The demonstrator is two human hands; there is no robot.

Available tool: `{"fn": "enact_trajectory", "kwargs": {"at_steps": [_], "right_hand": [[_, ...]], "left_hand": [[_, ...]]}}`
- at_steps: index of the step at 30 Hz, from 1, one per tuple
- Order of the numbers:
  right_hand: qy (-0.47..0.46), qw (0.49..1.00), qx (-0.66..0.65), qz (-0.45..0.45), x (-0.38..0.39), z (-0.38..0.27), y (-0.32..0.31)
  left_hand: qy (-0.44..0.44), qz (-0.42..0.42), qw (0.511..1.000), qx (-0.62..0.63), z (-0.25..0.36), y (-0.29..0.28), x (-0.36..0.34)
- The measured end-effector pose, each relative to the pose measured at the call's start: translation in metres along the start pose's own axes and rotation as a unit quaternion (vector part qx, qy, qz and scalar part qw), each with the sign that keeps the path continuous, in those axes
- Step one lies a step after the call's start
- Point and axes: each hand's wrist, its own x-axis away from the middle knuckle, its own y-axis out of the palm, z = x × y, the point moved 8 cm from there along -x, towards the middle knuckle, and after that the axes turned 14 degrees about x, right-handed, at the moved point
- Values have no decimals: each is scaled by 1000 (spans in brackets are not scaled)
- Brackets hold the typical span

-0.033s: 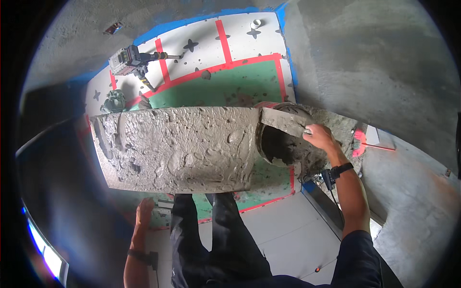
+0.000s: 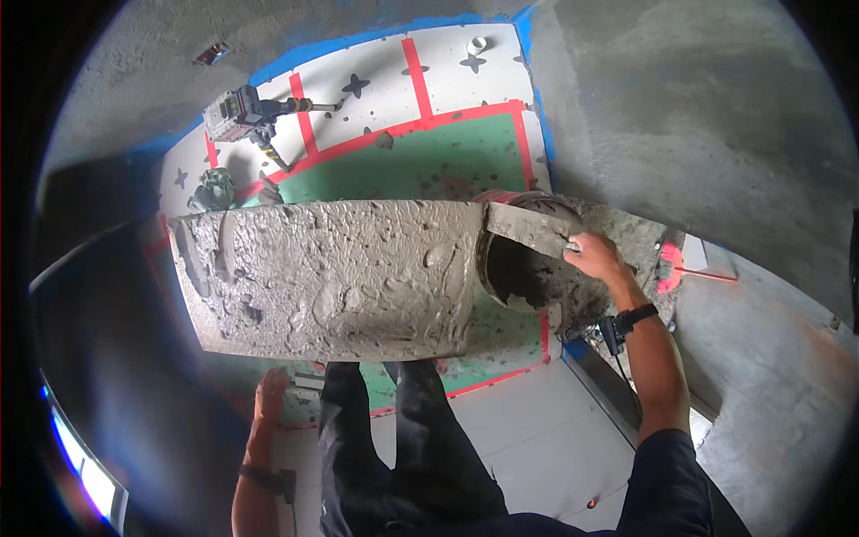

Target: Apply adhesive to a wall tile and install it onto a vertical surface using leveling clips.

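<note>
A large flat slab (image 2: pixel 331 277) coated in wet grey mortar lies across the middle, its surface ridged and smeared. At its right end, my right hand (image 2: pixel 595 257) is closed at the end of a flat, mortar-caked trowel (image 2: pixel 528 228). The trowel lies over the mouth of a mortar-smeared bucket (image 2: pixel 486 273), whose inside is dark. My left hand (image 2: pixel 271 392) hangs low, left of my legs and below the slab's near edge, with its fingers curled. A pale flat strip (image 2: pixel 309 381) shows beside those fingers; what they hold is unclear.
Beyond the slab, a boxy device on legs (image 2: pixel 237 112) and a greenish bundle (image 2: pixel 215 190) stand on the floor. Red tape (image 2: pixel 416 76) crosses white patterned tiles around a green area (image 2: pixel 420 157). A white cup (image 2: pixel 476 44) is farther back. A pink brush (image 2: pixel 669 268) lies right.
</note>
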Motion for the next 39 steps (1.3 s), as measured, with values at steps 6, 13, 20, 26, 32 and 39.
{"fn": "enact_trajectory", "kwargs": {"at_steps": [6,13,20,26,32,39], "right_hand": [[67,974,-211,40,61,-41,80],[210,822,-519,-102,151,-152,175],[198,888,-414,-33,173,-183,200],[171,886,-427,64,95,-171,128],[137,799,-584,50,13,-124,62],[56,907,-297,294,126,-105,14]], "left_hand": [[-106,4,994,27,28,36,7],[-116,-1,993,-5,42,56,22],[-163,-11,986,40,42,82,17],[-149,-22,987,51,43,90,15],[-134,-13,985,110,40,87,24],[-140,-21,989,44,55,75,35]]}}
